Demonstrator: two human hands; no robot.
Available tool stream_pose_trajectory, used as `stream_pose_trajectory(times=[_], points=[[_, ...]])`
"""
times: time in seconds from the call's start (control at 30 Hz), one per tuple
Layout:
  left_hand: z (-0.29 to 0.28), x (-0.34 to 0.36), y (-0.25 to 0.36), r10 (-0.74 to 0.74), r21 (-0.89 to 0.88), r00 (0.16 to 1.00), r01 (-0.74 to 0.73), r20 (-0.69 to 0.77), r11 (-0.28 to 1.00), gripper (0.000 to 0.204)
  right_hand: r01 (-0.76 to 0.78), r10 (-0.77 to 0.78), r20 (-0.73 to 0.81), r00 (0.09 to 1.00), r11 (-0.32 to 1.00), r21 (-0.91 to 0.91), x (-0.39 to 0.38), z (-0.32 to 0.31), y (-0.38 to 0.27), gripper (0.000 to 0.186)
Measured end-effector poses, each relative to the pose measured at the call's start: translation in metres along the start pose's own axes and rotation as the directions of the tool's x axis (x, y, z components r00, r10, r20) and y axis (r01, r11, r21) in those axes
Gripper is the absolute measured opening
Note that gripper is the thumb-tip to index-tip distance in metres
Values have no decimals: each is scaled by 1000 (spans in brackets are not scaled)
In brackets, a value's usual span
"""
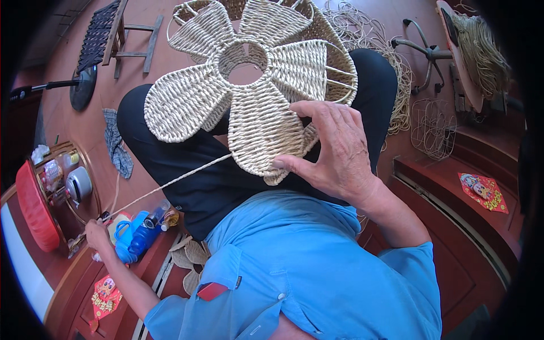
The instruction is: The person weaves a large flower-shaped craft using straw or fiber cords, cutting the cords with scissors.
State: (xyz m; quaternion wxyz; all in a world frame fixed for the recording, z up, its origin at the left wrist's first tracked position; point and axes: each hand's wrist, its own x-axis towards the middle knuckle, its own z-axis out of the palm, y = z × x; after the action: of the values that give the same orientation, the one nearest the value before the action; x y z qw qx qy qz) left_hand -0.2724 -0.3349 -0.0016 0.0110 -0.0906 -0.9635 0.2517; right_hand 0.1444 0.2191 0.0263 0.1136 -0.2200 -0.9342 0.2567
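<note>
Fisheye view in moderately bright, diffuse light, whose source we cannot place. We note soft shading around the woven flower (263,124), its upper surfaces pale and its texture crisp. The dark trousers (161,156) lose most of their folds to shadow, whereas the pale strip (24,269) at lower left approaches pure white. Toward the rim, we observe bowed straight edges, softer detail and black, vignetted corners.
</note>
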Motion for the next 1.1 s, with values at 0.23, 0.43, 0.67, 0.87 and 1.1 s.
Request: stream_pose_trajectory(times=[0.23,0.43,0.67,0.87,1.1], points=[[-209,-140,245,469,-868,856,-389,-216,310,30,-39,39,5,999,999,3,-2,4,-1,84],[-204,-163,325,728,-988,683,-147,-61,55,27,-72,71,34,997,997,23,-5,9,3,90],[-179,-140,318,793,-975,609,190,27,-113,30,-100,93,93,991,992,74,-1,8,3,93],[-183,-134,303,811,-989,575,148,106,24,29,-115,108,67,992,988,104,-17,24,-1,93],[-198,-137,299,789,-998,612,18,56,57,29,-85,94,-58,994,987,137,-32,35,-10,89]])
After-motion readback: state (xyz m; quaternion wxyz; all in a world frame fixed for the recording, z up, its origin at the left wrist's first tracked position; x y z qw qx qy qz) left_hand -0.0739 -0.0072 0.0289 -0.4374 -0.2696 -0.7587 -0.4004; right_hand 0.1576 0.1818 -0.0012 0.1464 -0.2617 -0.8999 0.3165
